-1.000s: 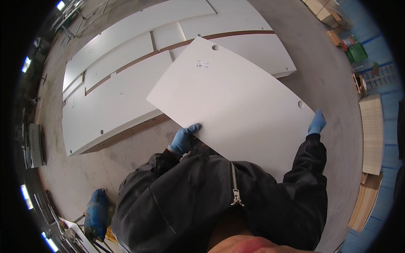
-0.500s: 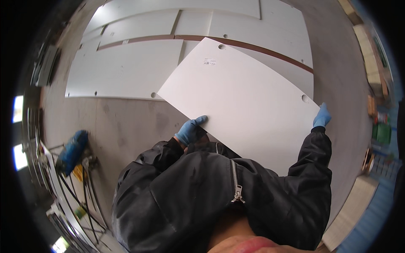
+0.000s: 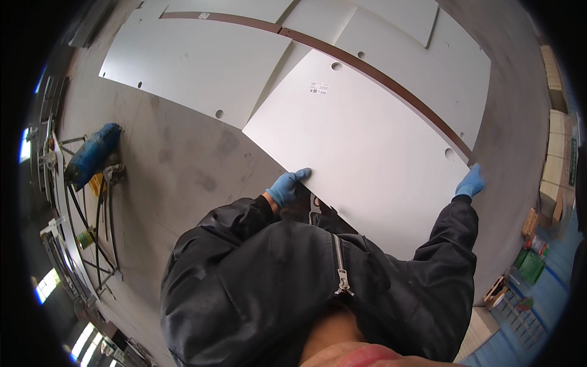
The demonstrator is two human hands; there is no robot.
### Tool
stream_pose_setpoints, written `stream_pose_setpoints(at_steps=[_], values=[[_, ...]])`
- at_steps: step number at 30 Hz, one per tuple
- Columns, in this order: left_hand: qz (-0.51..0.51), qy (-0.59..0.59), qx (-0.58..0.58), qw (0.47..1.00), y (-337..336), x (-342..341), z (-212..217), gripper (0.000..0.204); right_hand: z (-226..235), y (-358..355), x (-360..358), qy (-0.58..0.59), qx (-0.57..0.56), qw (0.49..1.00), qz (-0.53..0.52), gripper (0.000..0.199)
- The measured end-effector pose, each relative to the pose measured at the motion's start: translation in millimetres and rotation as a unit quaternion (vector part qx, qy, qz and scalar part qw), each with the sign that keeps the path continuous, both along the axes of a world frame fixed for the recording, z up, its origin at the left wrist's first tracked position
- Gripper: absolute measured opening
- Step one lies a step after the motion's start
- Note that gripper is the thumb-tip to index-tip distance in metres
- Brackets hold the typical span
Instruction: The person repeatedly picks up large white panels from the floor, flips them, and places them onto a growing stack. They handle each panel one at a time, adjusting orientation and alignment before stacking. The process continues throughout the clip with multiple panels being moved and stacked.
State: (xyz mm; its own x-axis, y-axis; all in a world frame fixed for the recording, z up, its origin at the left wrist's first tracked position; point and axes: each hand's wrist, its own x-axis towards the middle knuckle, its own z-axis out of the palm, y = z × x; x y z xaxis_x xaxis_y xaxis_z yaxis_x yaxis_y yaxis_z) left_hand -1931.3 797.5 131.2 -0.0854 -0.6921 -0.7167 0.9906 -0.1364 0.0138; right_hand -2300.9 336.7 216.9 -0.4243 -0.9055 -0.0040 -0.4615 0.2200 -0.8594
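A large white panel [image 3: 367, 153] is held tilted in front of my body, with round holes near its edges and a small printed label [image 3: 318, 88]. My left hand [image 3: 288, 186], in a blue glove, grips its near left edge with the thumb on top; the other fingers are hidden underneath. At the right corner my right hand [image 3: 471, 181], also gloved in blue, is closed on the panel's edge. Beyond the held panel lie other white panels [image 3: 189, 67] and a long reddish-brown strip [image 3: 373, 66]. The held panel's far edge overlaps them in view.
On the left stands a metal frame [image 3: 95, 232] with a blue bundle [image 3: 95, 153] on it. Stacked pale boards [image 3: 555, 150] line the right side, near a green container [image 3: 531, 266] and a grey crate [image 3: 520, 315]. Grey floor [image 3: 189, 153] lies between.
My view has turned, and the panels on the floor now appear tilted and nearer. The held panel has shifted slightly to the right in view, with both hands still on it.
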Motion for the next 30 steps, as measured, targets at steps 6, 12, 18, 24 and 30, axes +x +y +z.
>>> stream_pose_setpoints(at_steps=[6, 12, 18, 24, 30], values=[[0.007, -0.074, -0.006, 0.997, -8, -5, -37, 0.044, -39, -28, 23, -0.021, 0.007, 1.000, 0.020, 0.040], [0.036, -0.087, 0.029, 0.995, -30, -15, -71, 0.043, -84, -74, 30, -0.039, 0.022, 0.998, 0.035, 0.039], [0.034, -0.159, 0.077, 0.984, -53, -22, -92, 0.041, -135, -94, 27, -0.025, 0.013, 0.999, 0.036, 0.044], [-0.149, -0.445, 0.144, 0.871, -79, -19, -96, 0.040, -187, -119, 44, 0.032, 0.061, 0.995, 0.068, 0.052], [-0.134, -0.327, 0.229, 0.907, -87, -12, -98, 0.039, -213, -128, 46, 0.119, 0.135, 0.970, 0.164, 0.045]])
